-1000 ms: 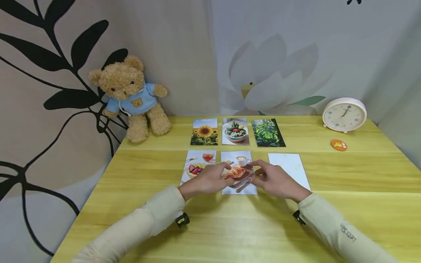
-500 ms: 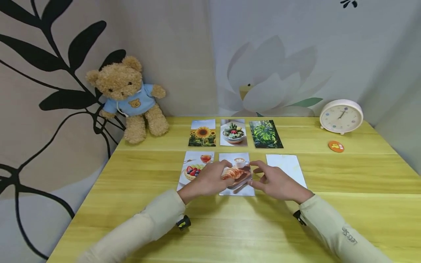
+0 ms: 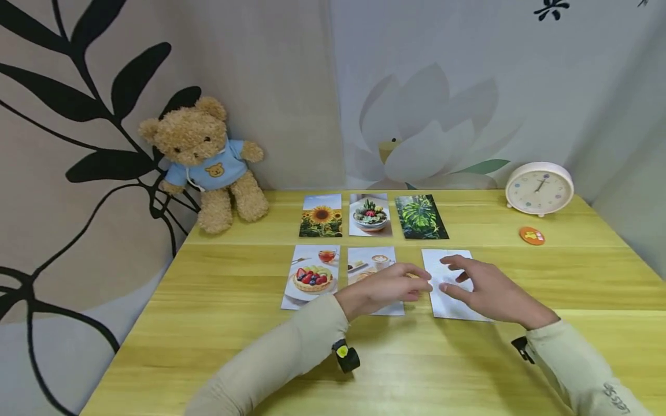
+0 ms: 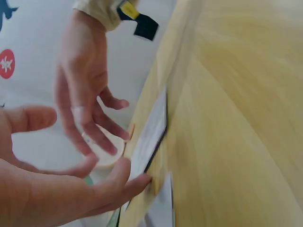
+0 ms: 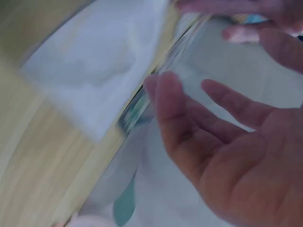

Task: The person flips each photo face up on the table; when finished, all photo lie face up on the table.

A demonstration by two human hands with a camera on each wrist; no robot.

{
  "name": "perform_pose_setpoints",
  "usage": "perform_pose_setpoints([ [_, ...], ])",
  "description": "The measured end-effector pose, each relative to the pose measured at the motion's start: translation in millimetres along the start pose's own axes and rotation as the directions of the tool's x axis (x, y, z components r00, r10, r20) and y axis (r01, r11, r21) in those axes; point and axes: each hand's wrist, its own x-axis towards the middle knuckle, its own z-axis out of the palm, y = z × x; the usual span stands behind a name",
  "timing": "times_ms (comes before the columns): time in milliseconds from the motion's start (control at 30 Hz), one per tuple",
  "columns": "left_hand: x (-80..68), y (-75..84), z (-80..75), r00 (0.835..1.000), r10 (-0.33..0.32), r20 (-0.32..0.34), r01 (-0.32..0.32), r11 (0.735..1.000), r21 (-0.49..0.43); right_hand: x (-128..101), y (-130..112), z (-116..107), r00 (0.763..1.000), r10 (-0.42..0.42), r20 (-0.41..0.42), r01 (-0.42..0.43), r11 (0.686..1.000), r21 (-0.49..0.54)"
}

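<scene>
In the head view my left hand (image 3: 387, 289) hovers over the croissant-and-coffee picture card (image 3: 370, 255), covering much of it, with its fingertips by the left edge of a blank white card (image 3: 451, 305). My right hand (image 3: 491, 292) is above that white card's right side, its thumb and fingers spread apart. Neither hand grips anything. From the left wrist view, both the left hand (image 4: 71, 189) and the right hand (image 4: 85, 85) appear raised off the table. The right wrist view has the right hand (image 5: 236, 156) beside the blurred white card (image 5: 99, 61), palm and loosely bent fingers visible.
A fruit tart card (image 3: 310, 280) lies at the front left. Behind are a sunflower card (image 3: 321, 216), a succulent bowl card (image 3: 370, 215) and a green leaf card (image 3: 421, 216). A teddy bear (image 3: 213, 167), a round clock (image 3: 539, 188) and an orange disc (image 3: 532, 236) stand or lie around them.
Both hands have left the edges of the croissant card and moved right, toward the white card. The fruit tart card is now uncovered. The cards stay in place, and the head view tilts slightly.
</scene>
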Motion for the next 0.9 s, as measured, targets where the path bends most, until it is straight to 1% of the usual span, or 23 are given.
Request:
perform_pose_setpoints([
  [67,5.3,2.2,4.9,1.000,-0.017,0.018,0.019,0.994,-0.109,-6.3,11.0,-3.7,0.999,0.047,-0.009,-0.047,0.998,-0.045],
  [100,6.9,3.3,7.2,1.000,-0.021,0.019,0.023,0.990,-0.141,-9.2,16.3,-4.9,0.998,0.068,-0.005,-0.069,0.996,-0.056],
  [167,9.6,5.2,11.8,1.000,-0.024,0.011,0.025,0.984,-0.177,-14.9,25.9,-5.8,0.994,0.111,0.012,-0.110,0.991,-0.071],
  [267,13.0,7.5,17.6,0.999,-0.031,-0.010,0.028,0.980,-0.197,-19.6,35.0,-3.4,0.988,0.146,0.042,-0.142,0.986,-0.085],
  [367,16.0,8.6,20.2,0.998,-0.041,-0.047,0.030,0.976,-0.214,-19.9,34.6,1.1,0.989,0.143,0.030,-0.138,0.981,-0.135],
  [500,17.3,8.2,20.3,0.994,-0.049,-0.100,0.025,0.974,-0.227,-18.1,25.9,5.7,0.991,0.133,-0.005,-0.131,0.967,-0.218],
  [567,16.3,8.0,18.3,0.990,-0.036,-0.135,0.004,0.973,-0.230,-15.2,20.8,7.6,0.993,0.121,-0.008,-0.119,0.961,-0.250],
  [700,16.5,7.1,15.9,0.981,0.012,-0.194,-0.056,0.972,-0.227,-9.9,12.2,12.0,0.994,0.108,0.008,-0.102,0.962,-0.252],
  [767,16.9,6.8,15.7,0.976,0.040,-0.214,-0.090,0.968,-0.233,-8.1,8.8,13.1,0.996,0.094,0.007,-0.090,0.967,-0.238],
  [900,19.0,6.9,15.8,0.969,0.091,-0.232,-0.146,0.961,-0.233,-6.0,4.9,12.8,0.998,0.058,-0.010,-0.059,0.984,-0.169],
])
